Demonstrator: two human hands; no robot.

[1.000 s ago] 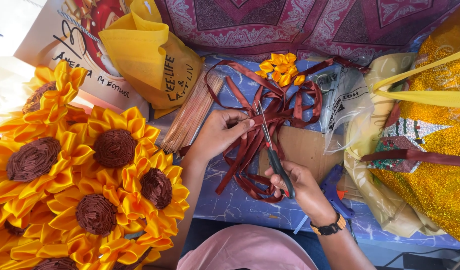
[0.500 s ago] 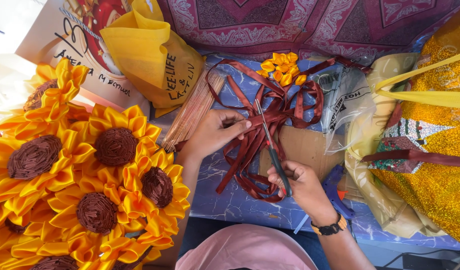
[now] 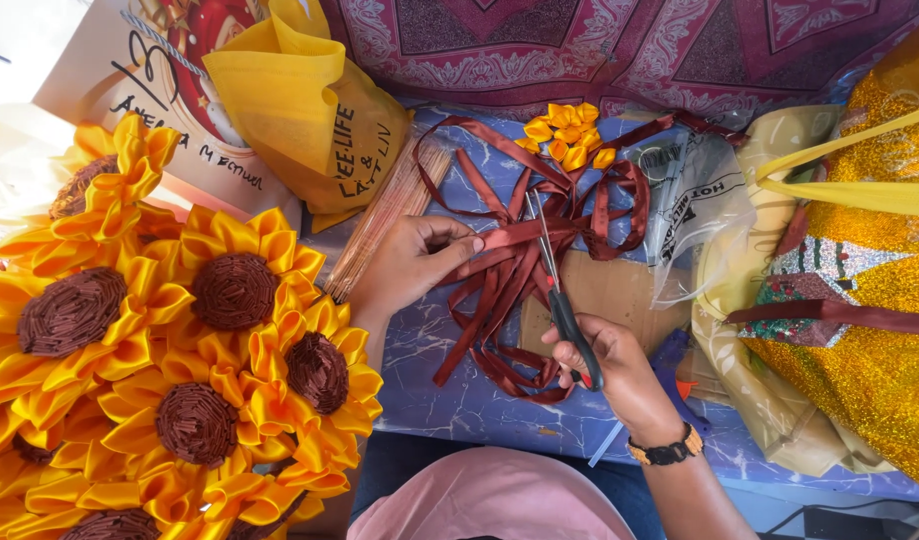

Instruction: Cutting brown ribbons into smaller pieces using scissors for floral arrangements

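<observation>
My left hand pinches a strand of dark red-brown satin ribbon between thumb and fingers, holding it taut across the blue marbled table. My right hand grips black-handled scissors, whose slim blades point up and cross the ribbon just right of my left fingertips. The rest of the ribbon lies in loose loops and tangled strands around both hands. A brown cardboard piece sits under the scissors.
Several yellow ribbon sunflowers with brown centres fill the left side. A yellow fabric bag, a bundle of thin wooden sticks, small yellow ribbon petals, clear plastic packets and gold glitter fabric ring the work spot.
My left hand has slid slightly left, pulling the ribbon strand straighter. My right hand with the scissors has stayed nearly in place at the ribbon.
</observation>
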